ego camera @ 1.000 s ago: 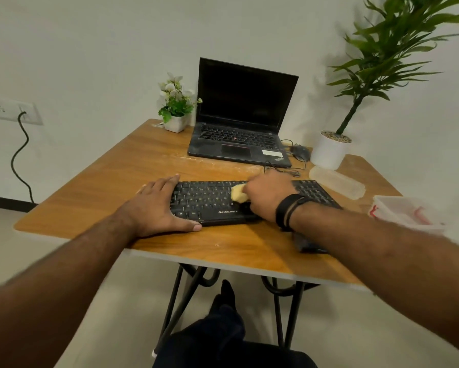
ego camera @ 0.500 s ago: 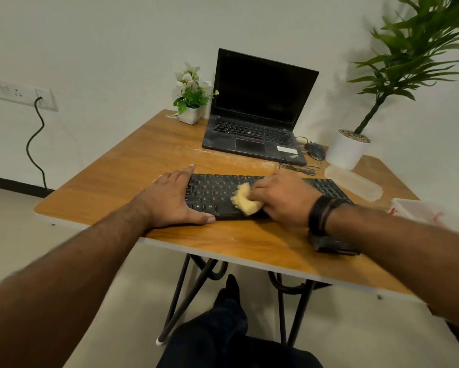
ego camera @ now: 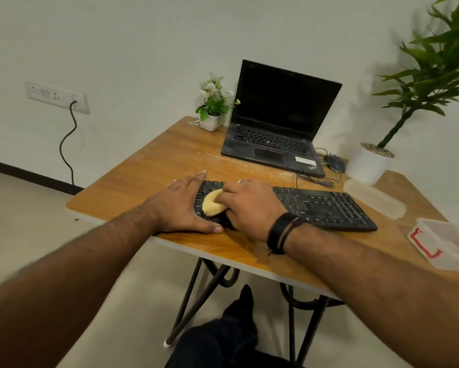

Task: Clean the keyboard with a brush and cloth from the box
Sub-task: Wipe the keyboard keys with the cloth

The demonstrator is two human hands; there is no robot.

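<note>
A: Right hand (ego camera: 249,205) curled round the cloth (ego camera: 213,206), wad pressed onto the keys at the left end of the keyboard (ego camera: 321,205).

B: And the left hand (ego camera: 182,205)?

A: Flat, fingers straight, gripping nothing. Palm on the table (ego camera: 148,171), fingers along the keyboard's left edge, bracing it. Nearly touching the cloth.

B: Further out?

A: Box (ego camera: 446,244) at the right edge of the table, well apart from the hands. Lid (ego camera: 374,199) just beyond the keyboard's right end. No brush to be seen; perhaps in the box, can't tell. Behind, laptop (ego camera: 276,128), mouse (ego camera: 334,162) with its cable (ego camera: 313,179), small plant (ego camera: 213,107), big plant (ego camera: 369,166).

B: Risks from here?

A: Probably a slide of the keyboard toward the near edge, if the left hand lifts during a hard wipe. Possibly a keycap caught and popped by the bunched cloth. Dust only pushed between the keys, given a wad rather than a flat fold. Maybe a snag on the cable with a long stroke rightward. Box close to the edge too; an elbow knock would tip it off.
</note>
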